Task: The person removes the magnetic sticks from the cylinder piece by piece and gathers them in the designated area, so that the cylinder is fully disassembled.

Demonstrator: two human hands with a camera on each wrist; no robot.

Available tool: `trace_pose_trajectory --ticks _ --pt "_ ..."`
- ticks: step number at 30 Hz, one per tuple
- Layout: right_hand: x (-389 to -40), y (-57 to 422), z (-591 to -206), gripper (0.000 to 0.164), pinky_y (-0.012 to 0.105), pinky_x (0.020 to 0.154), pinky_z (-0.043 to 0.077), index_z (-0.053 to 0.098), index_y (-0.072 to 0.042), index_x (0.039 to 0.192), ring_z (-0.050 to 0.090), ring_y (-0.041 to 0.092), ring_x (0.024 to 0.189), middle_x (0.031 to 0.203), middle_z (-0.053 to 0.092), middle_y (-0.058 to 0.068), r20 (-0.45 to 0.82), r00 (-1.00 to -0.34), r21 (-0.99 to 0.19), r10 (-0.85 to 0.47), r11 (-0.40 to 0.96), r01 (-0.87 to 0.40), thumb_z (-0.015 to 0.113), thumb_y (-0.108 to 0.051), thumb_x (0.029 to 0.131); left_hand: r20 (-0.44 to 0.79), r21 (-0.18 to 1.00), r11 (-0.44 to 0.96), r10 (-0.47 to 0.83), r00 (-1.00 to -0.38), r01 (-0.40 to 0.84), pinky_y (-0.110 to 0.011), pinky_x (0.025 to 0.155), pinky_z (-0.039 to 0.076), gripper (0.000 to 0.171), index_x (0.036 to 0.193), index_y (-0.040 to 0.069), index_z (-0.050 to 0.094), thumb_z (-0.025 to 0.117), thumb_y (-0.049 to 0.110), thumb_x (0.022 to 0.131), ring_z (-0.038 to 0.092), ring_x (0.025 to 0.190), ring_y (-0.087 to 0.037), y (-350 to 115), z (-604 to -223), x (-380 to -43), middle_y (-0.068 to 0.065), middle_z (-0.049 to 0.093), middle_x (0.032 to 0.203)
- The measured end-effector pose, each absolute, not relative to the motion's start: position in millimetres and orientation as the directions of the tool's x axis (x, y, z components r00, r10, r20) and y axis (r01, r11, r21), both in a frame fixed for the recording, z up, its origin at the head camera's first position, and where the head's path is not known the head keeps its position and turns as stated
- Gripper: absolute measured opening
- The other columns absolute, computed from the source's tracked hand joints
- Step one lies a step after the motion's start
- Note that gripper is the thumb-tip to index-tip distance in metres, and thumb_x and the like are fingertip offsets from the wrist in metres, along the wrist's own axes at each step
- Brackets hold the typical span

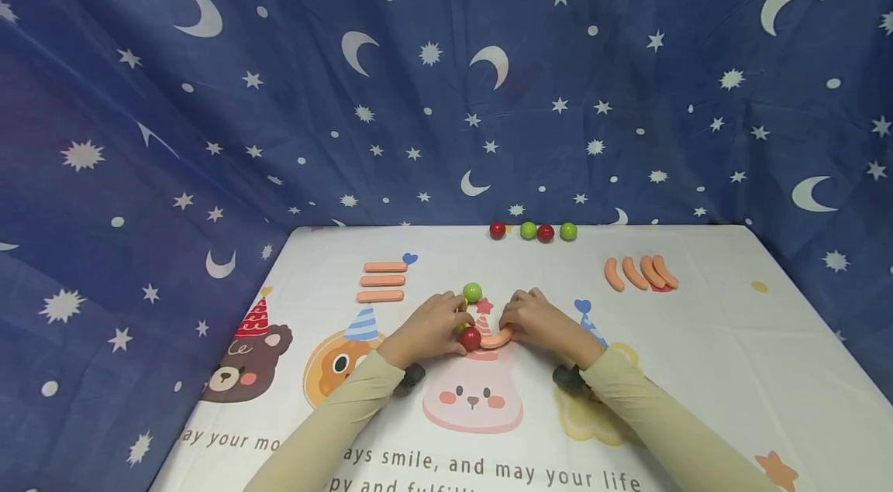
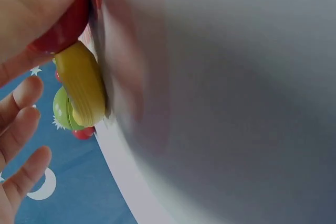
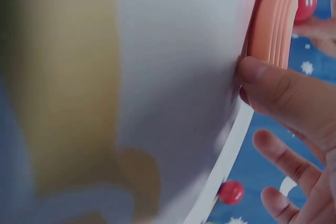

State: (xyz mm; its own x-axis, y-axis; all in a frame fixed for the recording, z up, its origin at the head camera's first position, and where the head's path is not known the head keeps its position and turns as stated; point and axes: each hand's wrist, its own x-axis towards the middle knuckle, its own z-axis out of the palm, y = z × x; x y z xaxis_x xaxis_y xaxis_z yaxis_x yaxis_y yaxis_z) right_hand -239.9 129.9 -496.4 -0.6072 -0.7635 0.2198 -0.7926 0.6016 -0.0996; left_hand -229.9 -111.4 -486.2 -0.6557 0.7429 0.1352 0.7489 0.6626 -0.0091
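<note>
My left hand (image 1: 430, 324) pinches a glossy red ball (image 1: 470, 338) between thumb and fingers at the middle of the table. Just behind that ball stands a yellow ribbed, curved piece (image 2: 82, 82), mostly covered by the hand in the head view. Beyond it sits a green ball (image 1: 472, 292). On the other side, my right hand (image 1: 546, 323) holds one end of a curved orange-pink toy sausage (image 3: 273, 24) with thumb and fingers. The sausage's far end is right at the red ball.
Three straight sausages (image 1: 382, 281) lie stacked in rows at left. Several curved sausages (image 1: 633, 273) lie at right. Red and green balls (image 1: 529, 230) line the back edge. A printed white cloth (image 1: 698, 368) covers the table; a starry blue curtain (image 1: 432, 128) hangs behind.
</note>
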Motion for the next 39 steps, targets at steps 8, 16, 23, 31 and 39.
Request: trace_pose_trajectory --ticks 8,16,23,31,39 --pt "-254 136 -495 0.019 0.031 0.075 0.037 0.073 -0.018 0.09 0.056 0.015 0.09 0.09 0.072 -0.006 0.211 -0.624 -0.147 -0.753 0.606 -0.781 0.078 -0.014 0.073 0.148 -0.004 0.647 0.755 -0.639 0.763 -0.026 0.078 0.043 0.045 0.112 0.027 0.068 0.074 0.048 0.073 0.046 0.084 -0.01 -107 -485 -230 0.003 0.057 0.099" --pt "-261 134 -492 0.018 0.033 0.076 0.04 0.072 -0.016 0.089 0.057 0.017 0.091 0.091 0.072 -0.004 0.226 -0.603 -0.137 -0.765 0.588 -0.797 0.077 -0.009 0.073 0.136 0.008 0.652 0.75 -0.647 0.758 -0.027 0.083 0.044 0.036 0.11 0.026 0.069 0.071 0.044 0.079 0.048 0.087 -0.009 -100 -486 -229 0.003 0.057 0.098" --pt "-262 137 -492 0.016 0.034 0.078 0.04 0.073 -0.017 0.089 0.058 0.017 0.093 0.092 0.072 -0.004 0.186 -0.627 -0.155 -0.756 0.608 -0.779 0.076 -0.01 0.076 0.115 0.028 0.671 0.734 -0.669 0.741 -0.027 0.084 0.044 0.037 0.11 0.024 0.069 0.072 0.043 0.078 0.048 0.088 -0.01 -97 -488 -230 0.003 0.057 0.099" --pt "-256 148 -493 0.015 0.034 0.078 0.041 0.073 -0.018 0.089 0.058 0.015 0.092 0.09 0.072 -0.006 0.204 -0.601 -0.145 -0.772 0.584 -0.799 0.076 -0.015 0.075 0.127 -0.005 0.674 0.733 -0.668 0.739 -0.026 0.087 0.044 0.038 0.109 0.022 0.068 0.069 0.046 0.079 0.051 0.09 -0.01 -97 -491 -233 0.003 0.058 0.1" --pt "-245 153 -493 0.018 0.032 0.075 0.042 0.072 -0.019 0.088 0.057 0.013 0.087 0.085 0.069 -0.008 0.283 -0.478 -0.037 -0.831 0.489 -0.872 0.08 -0.02 0.071 0.125 -0.07 0.643 0.764 -0.633 0.763 -0.026 0.09 0.044 0.037 0.109 0.021 0.067 0.068 0.045 0.081 0.052 0.096 -0.01 -95 -489 -233 0.004 0.059 0.105"
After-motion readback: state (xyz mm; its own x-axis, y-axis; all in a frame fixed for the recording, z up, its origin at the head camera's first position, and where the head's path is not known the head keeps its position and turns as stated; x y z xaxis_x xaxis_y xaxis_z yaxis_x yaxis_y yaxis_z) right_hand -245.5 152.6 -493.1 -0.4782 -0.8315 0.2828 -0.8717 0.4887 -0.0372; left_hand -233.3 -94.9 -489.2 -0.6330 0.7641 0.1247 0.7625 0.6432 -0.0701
